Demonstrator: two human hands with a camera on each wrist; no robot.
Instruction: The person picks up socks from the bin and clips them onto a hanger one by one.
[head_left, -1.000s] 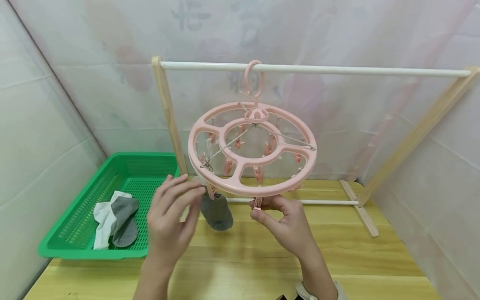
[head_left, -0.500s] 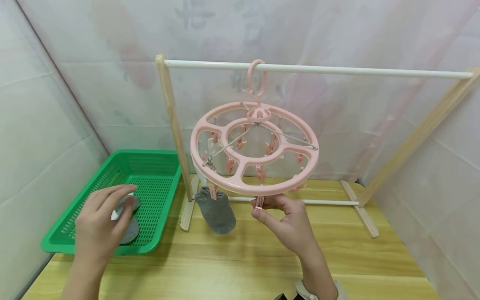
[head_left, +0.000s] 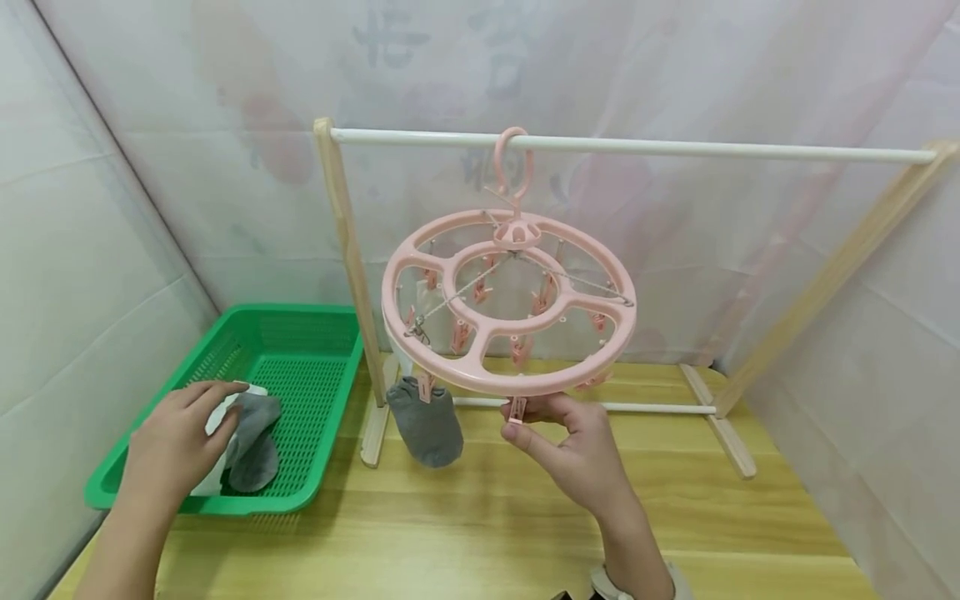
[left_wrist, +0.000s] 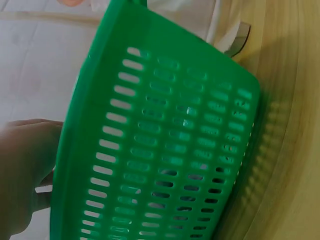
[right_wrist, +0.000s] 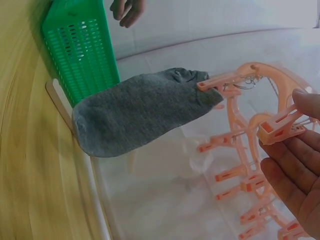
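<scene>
My right hand (head_left: 573, 446) pinches a pink clothespin (right_wrist: 282, 125) between thumb and fingers, at the front edge of the round pink clip hanger (head_left: 487, 379). From another clip, left of that hand, hangs a grey sock (right_wrist: 142, 112). Over the left side of the green basket (head_left: 303, 492) is my left hand (head_left: 172, 442), its fingers and thumb apart above a white sock (head_left: 217, 425). The hand partly hides this sock. Beside it lies a grey sock (head_left: 255, 454). In the left wrist view the basket wall (left_wrist: 165, 130) covers the fingertips.
The hanger's hook (head_left: 513, 158) loops over the white top rod (head_left: 675, 148) of a wooden rack (head_left: 341, 233). A lower rod (head_left: 645, 408) runs close above the wooden table (head_left: 465, 542). Several clips dangle under the ring. Pale curtains surround the table.
My left hand has left the hanging grey sock and moved left and down to the socks in the basket. My right hand stays at its clothespin.
</scene>
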